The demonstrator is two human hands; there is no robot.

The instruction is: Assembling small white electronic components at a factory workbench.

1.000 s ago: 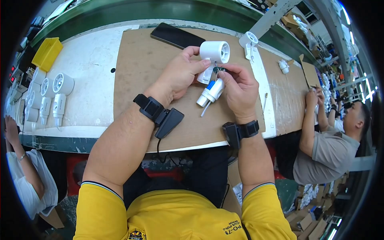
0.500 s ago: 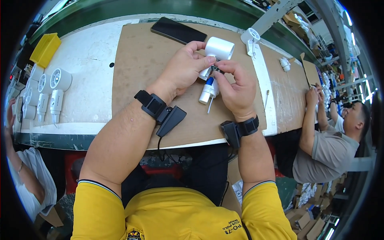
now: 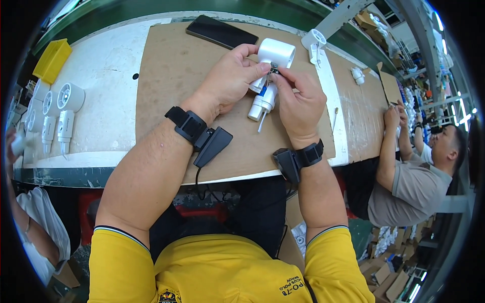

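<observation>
A white plastic housing with a round, drum-shaped head point(image 3: 276, 52) is held in my left hand point(image 3: 230, 76), fingers closed around its neck. At the opening below the head sits a small dark circuit board point(image 3: 274, 69) with thin wires. My right hand point(image 3: 303, 103) pinches this board's edge between thumb and fingertips. Just beneath hangs or lies a white cylindrical part point(image 3: 257, 108), with a blue piece point(image 3: 263, 90) above it and a thin white stick point(image 3: 262, 122) beside it. Whether that part touches the cardboard I cannot tell.
Brown cardboard point(image 3: 172, 76) covers the work surface. Beyond my hands lies a black phone point(image 3: 222, 32). Several white handheld fans point(image 3: 69, 98) stand at left near a yellow bin point(image 3: 53, 60). Another white fan part point(image 3: 314, 40) is at far right. A co-worker point(image 3: 411, 177) sits to the right.
My right fingers have shifted slightly on the circuit board, which now shows more. The view has shifted a little. At far left, another person's hand now holds a white part.
</observation>
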